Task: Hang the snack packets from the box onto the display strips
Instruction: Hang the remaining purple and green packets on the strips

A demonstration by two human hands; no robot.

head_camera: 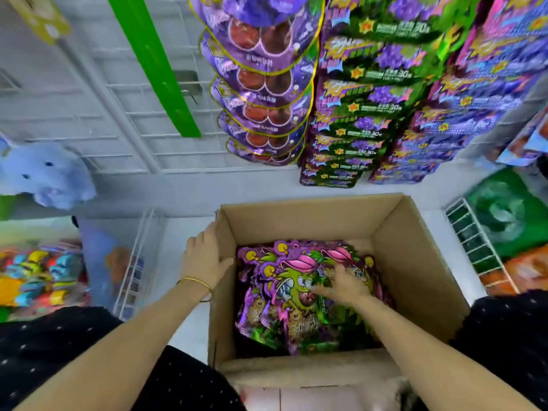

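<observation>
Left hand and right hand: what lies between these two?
In the head view, the box's left wall and a few snack packets lie between the left hand and the right hand.

- Right hand (341, 287) — fingers smeared by motion blur; whether they pinch a snack packet (284, 295) or only lie on it cannot be told.
- Box (415, 262) — floor and lower packets hidden under the top layer.
- Hanging packets (364, 93) — upper rows cut off by the top edge; print too small to read.
- Plush toy (50, 176): blurred, cut by the left edge.
- Wire basket (139, 262): contents blurred, not identifiable.
</observation>
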